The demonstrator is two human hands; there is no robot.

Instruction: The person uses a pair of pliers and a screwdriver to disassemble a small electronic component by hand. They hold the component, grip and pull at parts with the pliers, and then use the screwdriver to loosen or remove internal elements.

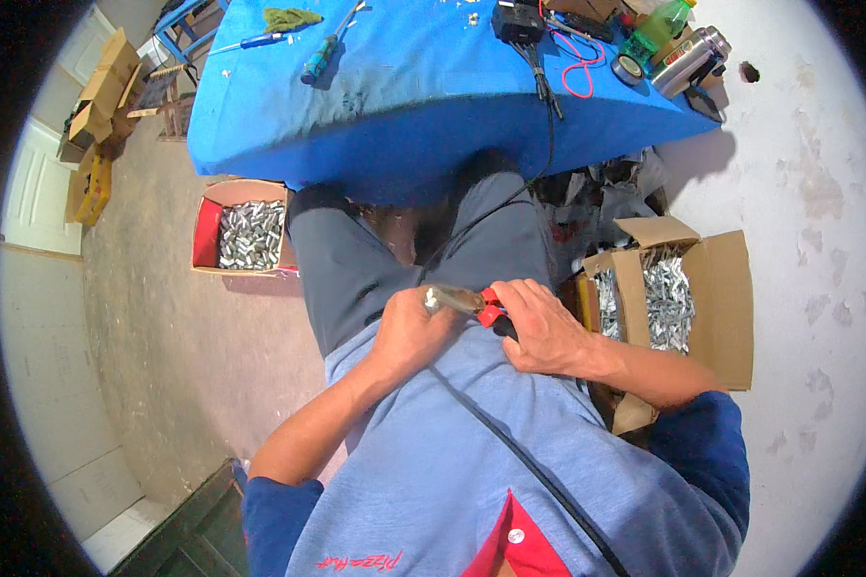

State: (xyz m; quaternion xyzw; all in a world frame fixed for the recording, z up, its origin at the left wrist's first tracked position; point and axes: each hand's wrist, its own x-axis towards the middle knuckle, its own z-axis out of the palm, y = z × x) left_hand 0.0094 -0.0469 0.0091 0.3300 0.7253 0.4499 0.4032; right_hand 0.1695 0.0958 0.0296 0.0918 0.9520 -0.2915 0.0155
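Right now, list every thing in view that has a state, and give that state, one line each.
Left hand: closed around a small metal piece at the pliers' tip.
Right hand: gripping the red handles of the pliers.
Pliers: jaws closed on the metal piece.
Left box: open, holding silvery metal parts.
Right box: flaps open, holding silvery metal parts.
Steel flask: lying on its side on the blue table.
Green bottle: lying tilted, cap on.

I see blue table (404,106), screwdrivers (322,53), flask (691,58), tape roll (629,69), two boxes of metal parts (250,234).
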